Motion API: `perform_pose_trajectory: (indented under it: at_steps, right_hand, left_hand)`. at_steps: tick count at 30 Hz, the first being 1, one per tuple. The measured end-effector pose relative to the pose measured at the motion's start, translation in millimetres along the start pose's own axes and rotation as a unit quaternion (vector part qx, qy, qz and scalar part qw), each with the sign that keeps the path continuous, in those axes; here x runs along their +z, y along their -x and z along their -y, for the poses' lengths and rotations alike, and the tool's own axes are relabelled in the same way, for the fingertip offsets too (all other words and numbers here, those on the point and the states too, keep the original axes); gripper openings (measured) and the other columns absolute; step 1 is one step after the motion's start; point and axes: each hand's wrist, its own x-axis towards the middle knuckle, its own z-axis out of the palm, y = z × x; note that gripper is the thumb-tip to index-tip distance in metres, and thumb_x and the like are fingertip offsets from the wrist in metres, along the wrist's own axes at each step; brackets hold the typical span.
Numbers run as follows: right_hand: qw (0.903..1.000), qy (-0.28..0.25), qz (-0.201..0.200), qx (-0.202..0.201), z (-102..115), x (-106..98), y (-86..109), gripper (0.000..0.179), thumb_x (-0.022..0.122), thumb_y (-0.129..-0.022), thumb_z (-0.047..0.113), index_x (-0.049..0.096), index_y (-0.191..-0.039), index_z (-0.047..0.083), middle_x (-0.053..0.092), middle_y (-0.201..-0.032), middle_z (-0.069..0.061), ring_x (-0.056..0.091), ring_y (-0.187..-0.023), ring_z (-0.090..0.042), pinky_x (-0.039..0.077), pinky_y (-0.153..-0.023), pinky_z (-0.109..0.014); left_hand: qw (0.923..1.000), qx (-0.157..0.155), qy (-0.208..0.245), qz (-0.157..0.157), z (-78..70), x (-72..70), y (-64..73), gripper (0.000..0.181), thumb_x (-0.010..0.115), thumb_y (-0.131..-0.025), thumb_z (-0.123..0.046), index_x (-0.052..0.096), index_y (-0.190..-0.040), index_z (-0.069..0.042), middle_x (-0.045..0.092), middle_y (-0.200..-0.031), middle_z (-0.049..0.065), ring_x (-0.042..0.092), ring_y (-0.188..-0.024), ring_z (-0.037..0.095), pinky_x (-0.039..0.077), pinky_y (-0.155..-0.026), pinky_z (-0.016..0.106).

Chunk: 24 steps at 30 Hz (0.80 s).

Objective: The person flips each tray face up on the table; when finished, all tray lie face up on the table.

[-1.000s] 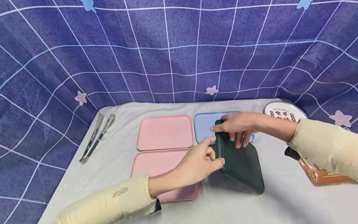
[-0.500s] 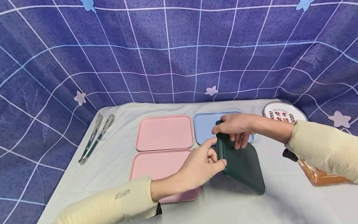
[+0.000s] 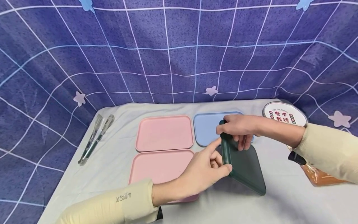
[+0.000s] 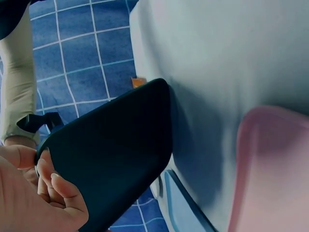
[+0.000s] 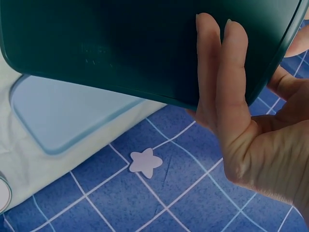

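A dark green rectangular tray (image 3: 247,169) is held tilted over the right part of the white table, its raised edge toward the left. My left hand (image 3: 198,171) pinches that edge, thumb low and index finger farther up. At the far corner my right hand (image 3: 240,126) grips the same tray, with several fingers lying against its broad face. In the right wrist view two fingers (image 5: 231,67) press flat along the tray's face. The left wrist view shows the tray (image 4: 116,140) slanting above the cloth, its other side turned to the camera.
Two pink trays (image 3: 165,132) lie one behind the other, left of the hands. Behind the green tray sits a light blue tray (image 3: 205,126). Metal tongs (image 3: 96,140) rest at far left. A round white lid (image 3: 285,112) and an orange-brown packet (image 3: 316,175) are at right.
Both hands and the upper edge of the green tray have shifted slightly right. The tray's lower right corner has stayed nearly in place, and both grips are kept.
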Motion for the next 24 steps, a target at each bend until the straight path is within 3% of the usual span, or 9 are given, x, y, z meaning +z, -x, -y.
perform_pose_trajectory:
  at_steps: [7,12,18,24]
  right_hand:
    - [0.9999,-0.01,0.007,-0.009,-4,-4,7.9,0.042,0.051,-0.093,0.04,0.042,-0.114,0.005,0.05,-0.073,-0.007,0.068,-0.059,-0.027,0.058,-0.054,-0.038]
    - [0.9995,-0.023,0.003,-0.023,-11,-11,17.4,0.047,0.052,-0.094,0.041,0.041,-0.123,0.006,0.055,-0.08,-0.01,0.071,-0.064,-0.025,0.059,-0.056,-0.04]
    - [0.9979,-0.051,-0.003,-0.04,-30,-31,32.9,0.07,0.052,-0.098,0.042,0.024,-0.153,0.008,0.062,-0.091,-0.014,0.073,-0.074,-0.025,0.06,-0.061,-0.043]
    - [0.9973,-0.061,0.002,-0.039,-64,-57,48.2,0.076,0.053,-0.102,0.04,0.014,-0.159,0.011,0.064,-0.122,-0.019,0.072,-0.079,-0.028,0.06,-0.062,-0.046]
  left_hand:
    - [0.9996,-0.001,0.021,0.02,-2.4,0.2,4.9,0.087,0.076,-0.088,-0.026,0.027,-0.159,-0.022,0.065,-0.081,-0.014,0.051,-0.066,-0.002,0.043,-0.061,0.015]
    - [0.998,-0.016,0.018,0.059,1.2,-5.3,5.2,0.085,0.078,-0.086,-0.032,0.031,-0.157,-0.028,0.068,-0.094,-0.015,0.059,-0.077,-0.001,0.047,-0.063,0.017]
    - [0.9958,-0.038,-0.017,0.081,21.1,-15.2,-1.4,0.06,0.072,-0.089,-0.024,0.053,-0.146,-0.021,0.068,-0.097,-0.014,0.062,-0.082,0.0,0.049,-0.065,0.018]
    - [0.9927,-0.073,-0.039,0.087,42.4,-22.3,-6.2,0.047,0.066,-0.091,-0.025,0.061,-0.138,-0.019,0.068,-0.095,-0.013,0.064,-0.084,0.002,0.048,-0.071,0.019]
